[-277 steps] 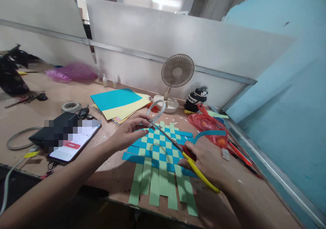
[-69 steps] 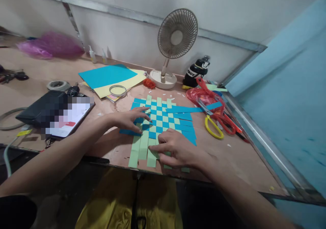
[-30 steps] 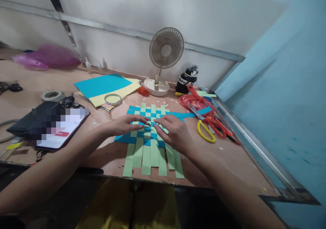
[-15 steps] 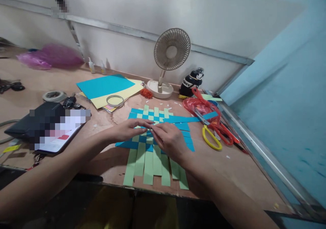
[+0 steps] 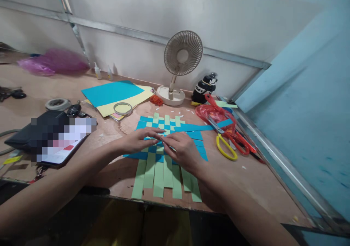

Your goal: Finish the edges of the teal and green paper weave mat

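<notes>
The flat, pinkish-brown bench (image 5: 259, 191) is occupied by a woven blue-and-green paper mat (image 5: 159, 150), a round beige desk fan (image 5: 182, 55) and a crumpled, translucent purple plastic bag (image 5: 61, 61).

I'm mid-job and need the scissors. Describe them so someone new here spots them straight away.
Start at the fan and come forward to the woven mat. Right of the mat lies a red bag, with the scissors at its near edge. Their big yellow handle sets them apart; nothing beside them has one.
</notes>
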The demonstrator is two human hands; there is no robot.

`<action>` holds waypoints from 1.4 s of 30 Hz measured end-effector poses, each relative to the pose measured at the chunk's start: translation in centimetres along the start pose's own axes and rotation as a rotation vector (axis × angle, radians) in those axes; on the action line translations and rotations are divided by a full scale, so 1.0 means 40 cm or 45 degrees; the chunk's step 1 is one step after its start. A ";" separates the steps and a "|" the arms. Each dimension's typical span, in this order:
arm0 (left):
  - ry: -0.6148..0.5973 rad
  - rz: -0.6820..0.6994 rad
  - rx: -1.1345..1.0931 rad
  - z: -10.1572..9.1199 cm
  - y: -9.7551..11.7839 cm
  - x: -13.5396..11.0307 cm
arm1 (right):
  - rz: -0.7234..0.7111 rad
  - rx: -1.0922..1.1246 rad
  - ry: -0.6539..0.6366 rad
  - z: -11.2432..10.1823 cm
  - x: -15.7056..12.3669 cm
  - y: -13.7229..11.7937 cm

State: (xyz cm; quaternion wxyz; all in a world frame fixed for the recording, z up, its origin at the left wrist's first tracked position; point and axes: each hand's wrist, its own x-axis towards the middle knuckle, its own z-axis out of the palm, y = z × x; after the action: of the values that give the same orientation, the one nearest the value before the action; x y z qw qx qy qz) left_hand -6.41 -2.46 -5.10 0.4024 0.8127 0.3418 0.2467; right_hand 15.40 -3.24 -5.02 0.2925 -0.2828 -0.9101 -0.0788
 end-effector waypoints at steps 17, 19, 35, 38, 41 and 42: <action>0.048 0.084 0.000 0.011 -0.018 0.008 | 0.008 0.176 0.052 -0.006 -0.004 -0.003; 0.047 0.093 -0.013 0.013 -0.018 0.008 | -0.004 0.177 0.065 -0.006 -0.004 -0.001; 0.015 0.192 0.074 0.018 -0.023 0.007 | -0.091 0.015 0.058 -0.011 -0.004 -0.001; 0.037 0.223 0.090 0.017 -0.026 0.006 | -0.081 0.007 0.055 -0.012 -0.002 -0.001; 0.046 0.224 0.106 0.016 -0.025 0.006 | -0.060 0.049 0.028 -0.013 -0.002 0.001; 0.041 0.214 0.109 0.016 -0.024 0.006 | -0.061 0.073 0.024 -0.013 -0.002 0.002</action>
State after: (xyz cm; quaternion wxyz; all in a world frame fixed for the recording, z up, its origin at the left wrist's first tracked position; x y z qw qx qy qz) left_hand -6.20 -2.16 -6.22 0.3395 0.8509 0.2890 0.2780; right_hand 15.75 -3.36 -4.63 0.3072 -0.2519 -0.9156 -0.0624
